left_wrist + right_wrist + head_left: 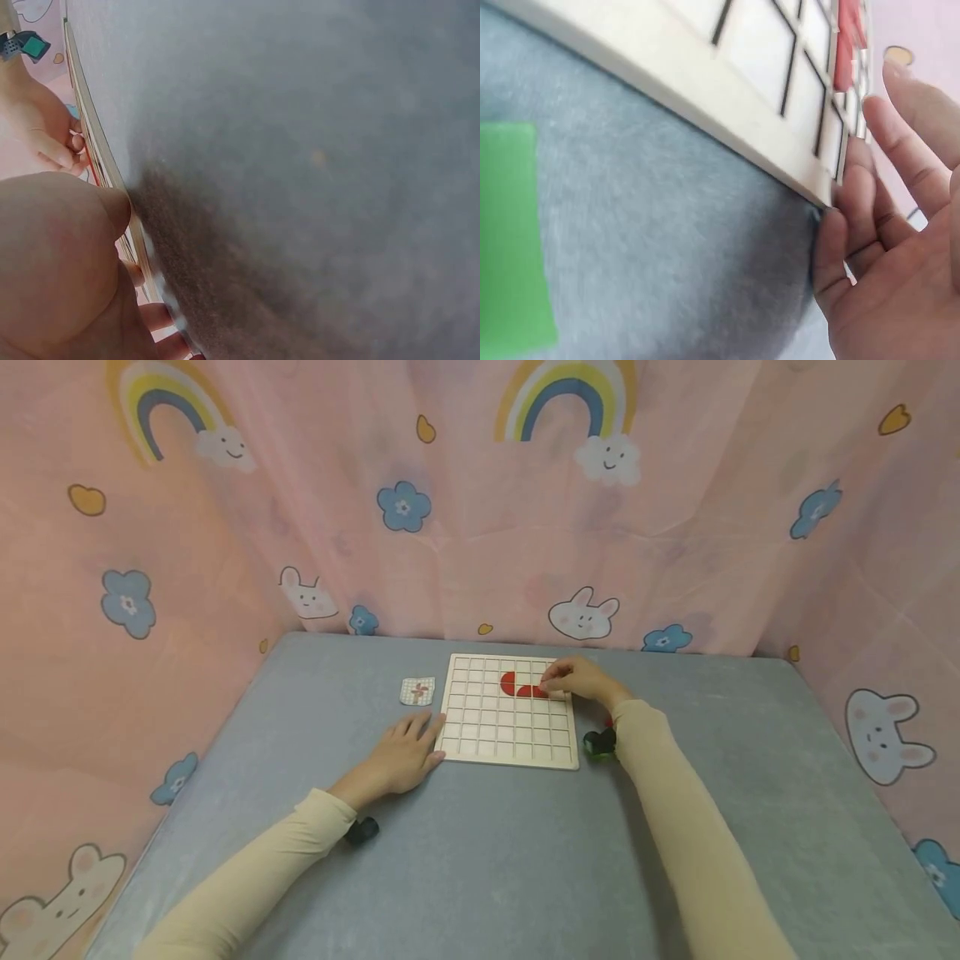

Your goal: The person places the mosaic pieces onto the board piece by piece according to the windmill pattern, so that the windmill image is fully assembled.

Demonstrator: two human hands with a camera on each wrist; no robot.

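Observation:
A pale square grid board (487, 747) lies on the grey table. Red curved-edged pieces (508, 683) sit in its upper cells. My right hand (581, 681) is over the board's upper right, fingertips beside the red pieces. In the right wrist view the right hand's fingers (907, 157) are loosely bent, with nothing visible between thumb and index finger. The little finger is at the board's edge. My left hand (401, 752) rests on the table with fingers spread, touching the board's left edge. Its thumb (112, 210) lies against that edge in the left wrist view.
Left of the board lies a small paper card (417, 691) with a red pinwheel on a grid. A flat green shape (510, 240) shows in the right wrist view. A pink patterned curtain (465, 552) stands behind the table.

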